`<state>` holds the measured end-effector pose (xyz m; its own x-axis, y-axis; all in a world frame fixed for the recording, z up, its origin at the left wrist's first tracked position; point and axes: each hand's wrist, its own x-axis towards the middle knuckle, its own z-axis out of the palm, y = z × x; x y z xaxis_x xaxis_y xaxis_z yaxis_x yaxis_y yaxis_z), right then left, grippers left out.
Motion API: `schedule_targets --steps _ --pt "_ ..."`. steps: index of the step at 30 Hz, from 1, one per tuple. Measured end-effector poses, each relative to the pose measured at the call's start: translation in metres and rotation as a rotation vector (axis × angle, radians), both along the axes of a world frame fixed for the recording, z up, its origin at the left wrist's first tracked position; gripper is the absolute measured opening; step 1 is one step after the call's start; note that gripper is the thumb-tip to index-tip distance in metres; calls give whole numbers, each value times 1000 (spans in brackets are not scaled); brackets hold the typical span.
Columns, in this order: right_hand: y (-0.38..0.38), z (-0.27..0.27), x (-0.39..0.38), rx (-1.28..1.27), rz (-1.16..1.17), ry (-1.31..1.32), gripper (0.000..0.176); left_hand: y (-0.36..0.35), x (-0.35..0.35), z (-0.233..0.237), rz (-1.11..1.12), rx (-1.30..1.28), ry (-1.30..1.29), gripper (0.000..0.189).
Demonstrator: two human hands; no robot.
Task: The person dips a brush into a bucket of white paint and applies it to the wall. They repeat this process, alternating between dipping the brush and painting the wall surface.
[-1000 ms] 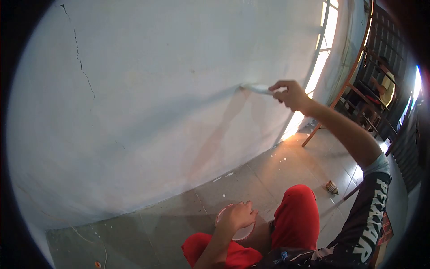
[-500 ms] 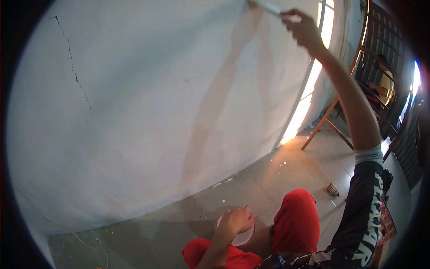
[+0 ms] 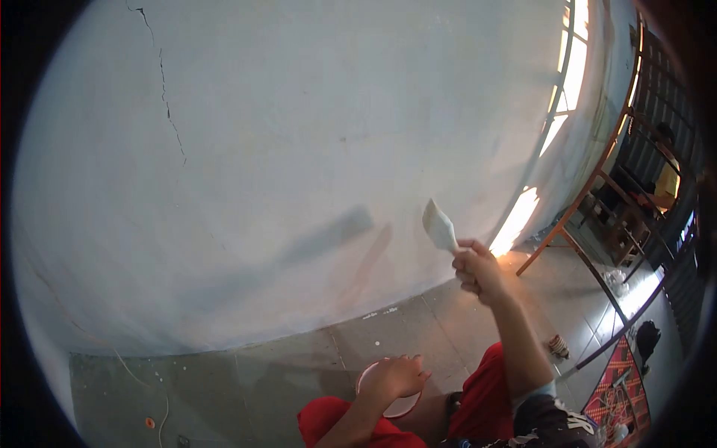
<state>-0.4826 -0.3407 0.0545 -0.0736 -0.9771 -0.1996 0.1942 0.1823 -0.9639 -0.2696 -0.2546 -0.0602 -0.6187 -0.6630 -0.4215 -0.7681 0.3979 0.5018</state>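
Note:
My right hand (image 3: 478, 272) is closed around the handle of a paintbrush (image 3: 439, 225). Its pale, flat bristle end points up and left, in front of the white wall (image 3: 284, 149). Low in the view, my left hand (image 3: 403, 375) lies across the top of a round tub (image 3: 403, 408) with a reddish rim and a whitish inside. The fingers bend over the tub's right side, and the hand covers much of its opening. The tub stands between my knees in red trousers (image 3: 328, 420).
A crack (image 3: 166, 97) runs down the wall at upper left. On the right, a wooden frame (image 3: 579, 201) leans over the tiled floor (image 3: 299, 384). A patterned red mat (image 3: 616, 384) and a small ribbed object (image 3: 558, 346) lie there. A person in yellow (image 3: 667, 183) is farther back.
My right hand has come down from high on the wall with the paintbrush, and the brush now points up. The view has shifted slightly. My left hand stays at the tub.

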Motion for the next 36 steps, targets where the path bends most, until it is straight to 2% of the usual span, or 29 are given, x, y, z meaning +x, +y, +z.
schedule_targets --steps 1,5,9,13,15,21,36 --pt "5 -8 4 13 10 -116 27 1 -1 0 11 -4 -3 50" --pt "7 -8 21 -18 72 -172 24 1 0 -9 15 -14 17 50" --pt "-1 -30 33 -115 -42 -169 27 -6 3 -9 43 -28 -61 51" --pt "-9 -40 27 -153 -131 16 30 -8 3 6 64 3 -76 53" --pt "-13 -52 18 -368 -186 343 30 -10 0 -3 41 11 -88 54" --pt "-10 -48 2 -513 -288 564 31 -5 -2 11 92 -15 -90 50" --pt "-6 -46 -5 -520 -313 549 36 -7 -5 8 124 3 -107 51"
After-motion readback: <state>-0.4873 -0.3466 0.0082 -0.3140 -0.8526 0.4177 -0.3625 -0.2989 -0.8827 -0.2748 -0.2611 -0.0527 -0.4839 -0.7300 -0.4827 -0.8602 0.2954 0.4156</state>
